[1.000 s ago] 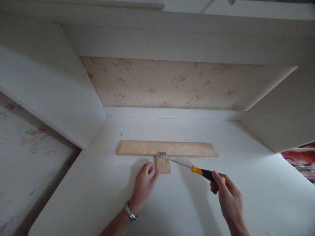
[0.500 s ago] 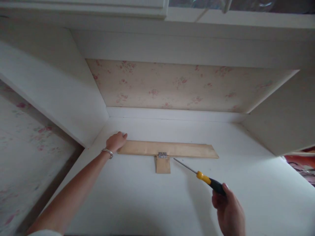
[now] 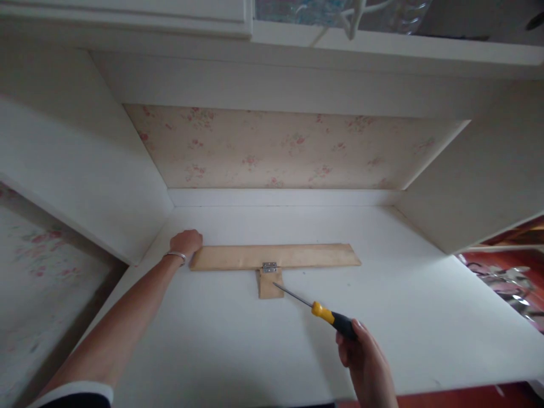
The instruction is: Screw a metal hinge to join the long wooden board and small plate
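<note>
Now right grip (image 3: 365, 362) closed around screwdriver (image 3: 317, 309), tip over small wooden block (image 3: 268, 285).

No readable text, labels, brands or nos. anywhere: wood pieces, hinge and screwdriver handle show no markings; wallpaper has only a floral print, no lettering.

Bare white shelf (image 3: 238, 345) lies open on every side of the long wooden strip (image 3: 276, 256) and its small hinged block (image 3: 268, 285), hemmed by the slanted side panels (image 3: 85, 170) and back wall (image 3: 280, 147).
</note>
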The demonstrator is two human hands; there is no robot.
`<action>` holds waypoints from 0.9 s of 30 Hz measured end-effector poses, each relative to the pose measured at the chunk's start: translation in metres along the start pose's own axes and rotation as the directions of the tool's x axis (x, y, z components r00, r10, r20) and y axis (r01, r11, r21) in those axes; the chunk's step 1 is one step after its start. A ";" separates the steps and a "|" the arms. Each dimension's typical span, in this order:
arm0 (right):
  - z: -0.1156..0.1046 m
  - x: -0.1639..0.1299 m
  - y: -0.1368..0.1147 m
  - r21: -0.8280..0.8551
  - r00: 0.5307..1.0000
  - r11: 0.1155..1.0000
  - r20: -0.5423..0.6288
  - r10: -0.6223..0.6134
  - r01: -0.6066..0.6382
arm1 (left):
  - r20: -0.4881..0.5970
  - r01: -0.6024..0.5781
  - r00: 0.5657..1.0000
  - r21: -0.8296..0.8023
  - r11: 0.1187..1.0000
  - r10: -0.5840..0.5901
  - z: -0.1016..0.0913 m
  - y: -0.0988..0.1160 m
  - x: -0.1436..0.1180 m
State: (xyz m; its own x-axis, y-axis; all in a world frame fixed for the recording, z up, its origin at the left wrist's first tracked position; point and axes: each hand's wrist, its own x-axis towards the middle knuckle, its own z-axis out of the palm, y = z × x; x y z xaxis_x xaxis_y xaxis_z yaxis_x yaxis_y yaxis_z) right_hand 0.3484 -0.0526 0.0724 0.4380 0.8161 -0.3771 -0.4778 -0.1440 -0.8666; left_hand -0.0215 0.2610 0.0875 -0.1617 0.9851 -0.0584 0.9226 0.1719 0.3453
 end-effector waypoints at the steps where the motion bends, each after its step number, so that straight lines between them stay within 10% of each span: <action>1: 0.003 -0.002 0.002 0.017 0.999 1.000 0.041 0.019 -0.020 | -0.025 -0.022 0.999 -0.001 1.000 0.022 -0.001 0.002 -0.003; 5: 0.020 -0.011 0.018 0.071 0.968 0.986 0.213 0.130 -0.148 | -0.089 -0.128 0.991 -0.391 0.911 0.101 0.004 0.025 -0.040; 9: 0.036 -0.022 0.036 0.062 0.859 0.949 0.445 0.252 -0.310 | 0.045 0.022 0.998 -0.927 0.376 0.053 0.017 0.056 -0.108; 12: 0.046 -0.029 0.043 0.033 0.718 0.904 0.620 0.316 -0.426 | 0.238 0.240 0.970 -0.970 -0.030 0.052 0.024 0.073 -0.155; 15: 0.054 -0.035 0.044 -0.093 0.562 0.856 0.717 0.412 -0.509 | 0.338 0.348 0.938 -0.910 -0.226 0.082 0.028 0.085 -0.185; 27: 0.071 -0.043 0.045 -0.332 0.600 0.858 0.614 0.513 -0.392 | 0.406 0.416 0.909 -0.890 -0.185 0.090 0.042 0.105 -0.215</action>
State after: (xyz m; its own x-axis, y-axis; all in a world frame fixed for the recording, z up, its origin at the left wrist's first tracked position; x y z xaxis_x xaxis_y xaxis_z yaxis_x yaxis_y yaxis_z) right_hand 0.2539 -0.0545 0.0730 -0.4496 0.7596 -0.4700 -0.3285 -0.6299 -0.7038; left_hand 0.1243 0.0677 0.0972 0.0787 0.9121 -0.4024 -0.5500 0.3764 0.7455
